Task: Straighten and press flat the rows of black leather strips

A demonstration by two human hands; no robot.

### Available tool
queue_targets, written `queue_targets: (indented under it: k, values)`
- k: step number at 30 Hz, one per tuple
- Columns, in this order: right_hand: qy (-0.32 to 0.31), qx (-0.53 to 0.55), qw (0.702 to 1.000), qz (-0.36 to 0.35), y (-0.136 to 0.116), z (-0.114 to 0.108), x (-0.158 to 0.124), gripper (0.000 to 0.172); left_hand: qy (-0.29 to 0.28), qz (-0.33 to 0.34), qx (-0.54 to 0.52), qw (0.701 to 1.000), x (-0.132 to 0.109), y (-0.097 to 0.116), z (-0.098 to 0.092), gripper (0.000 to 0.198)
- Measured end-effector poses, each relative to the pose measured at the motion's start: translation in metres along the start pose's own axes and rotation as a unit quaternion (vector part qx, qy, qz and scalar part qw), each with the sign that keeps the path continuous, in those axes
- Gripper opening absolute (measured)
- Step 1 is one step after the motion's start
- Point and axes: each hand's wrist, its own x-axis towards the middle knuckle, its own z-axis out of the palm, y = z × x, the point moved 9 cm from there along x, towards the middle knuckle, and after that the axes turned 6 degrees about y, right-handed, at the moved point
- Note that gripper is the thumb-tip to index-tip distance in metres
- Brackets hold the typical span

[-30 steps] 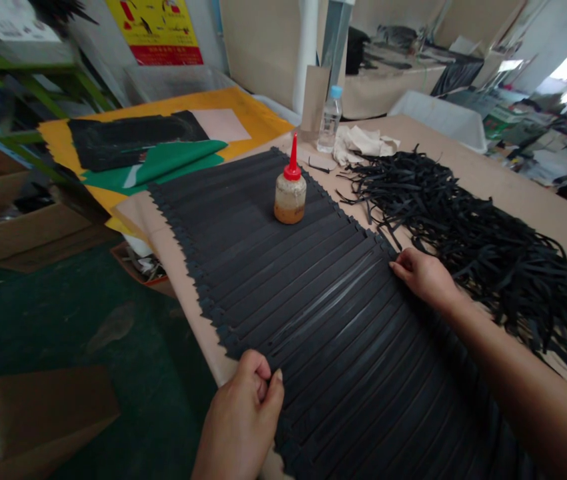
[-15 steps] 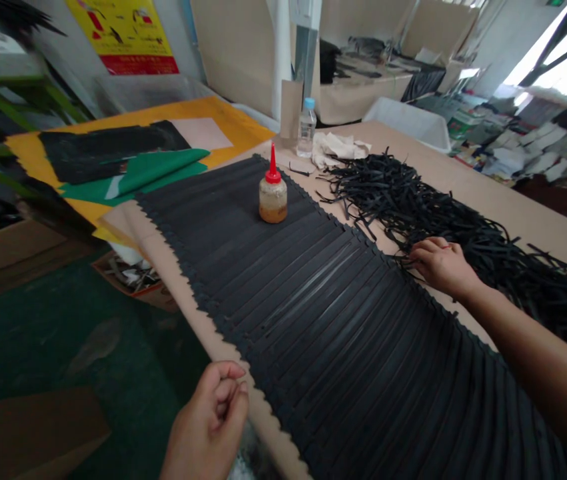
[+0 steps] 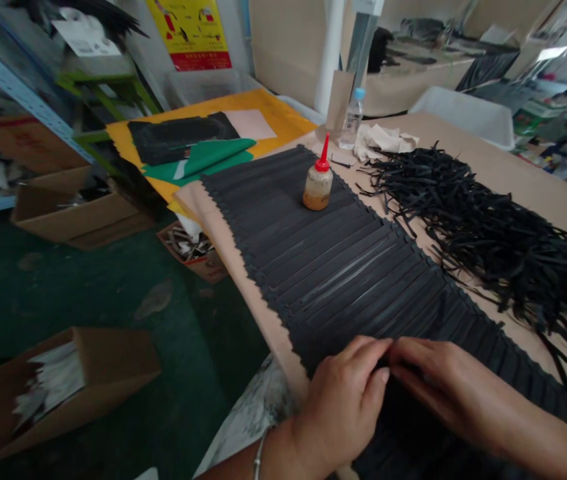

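Black strips (image 3: pixel 353 280), laid side by side and overlapping like slats, form a long mat that runs from the near edge of the tan table (image 3: pixel 523 173) up toward 11 o'clock. Both hands meet on its near end, at about 6 o'clock in the view. The left hand (image 3: pixel 343 403) lies with its fingers curled down onto the strips, and the right hand (image 3: pixel 443 387) comes in from 4 o'clock with its fingertips touching those of the left. The fingers of both are drawn together over the same spot on the mat; whether they pinch a single strip there I cannot tell, since the fingers cover it.

At 12 o'clock from the hands, well apart from them, a glue bottle (image 3: pixel 317 185) with a red nozzle stands upright on the far part of the mat. A loose heap of black strips (image 3: pixel 488 233) sprawls on the table at 2 o'clock, just beside the mat's right edge. Beyond the heap, near the far end of the table, sit a crumpled pale rag (image 3: pixel 383 139) and a clear water bottle (image 3: pixel 352 120). At 10 o'clock, yellow, green and black sheets (image 3: pixel 198 143) lie stacked. Open cardboard boxes (image 3: pixel 63 387) rest on the green floor at 8 and 9 o'clock.
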Motion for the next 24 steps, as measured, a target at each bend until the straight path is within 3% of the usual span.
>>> queue_targets:
  k: [4, 9, 14, 18, 24]
  values:
    - [-0.007, 0.065, 0.998, 0.017, -0.009, 0.013, 0.013, 0.030, 0.040, -0.094, -0.029, 0.994, -0.007, -0.029, -0.022, 0.017]
    - [0.002, 0.077, 0.996, 0.042, 0.033, 0.001, 0.036, 0.032, 0.092, -0.189, -0.113, 0.971, -0.025, -0.074, -0.057, 0.017]
    - [0.055, 0.054, 0.992, 0.104, 0.103, -0.040, 0.059, 0.044, 0.177, -0.226, -0.100, 0.953, -0.024, -0.102, -0.091, 0.028]
    - [0.121, 0.043, 0.975, 0.181, 0.164, -0.081, 0.073, 0.056, 0.179, -0.235, -0.099, 0.950, -0.013, -0.106, -0.096, 0.026]
    - [0.189, 0.012, 0.951, 0.245, 0.200, -0.124, 0.083, 0.069, 0.181, -0.241, -0.086, 0.950, -0.004, -0.106, -0.095, 0.021]
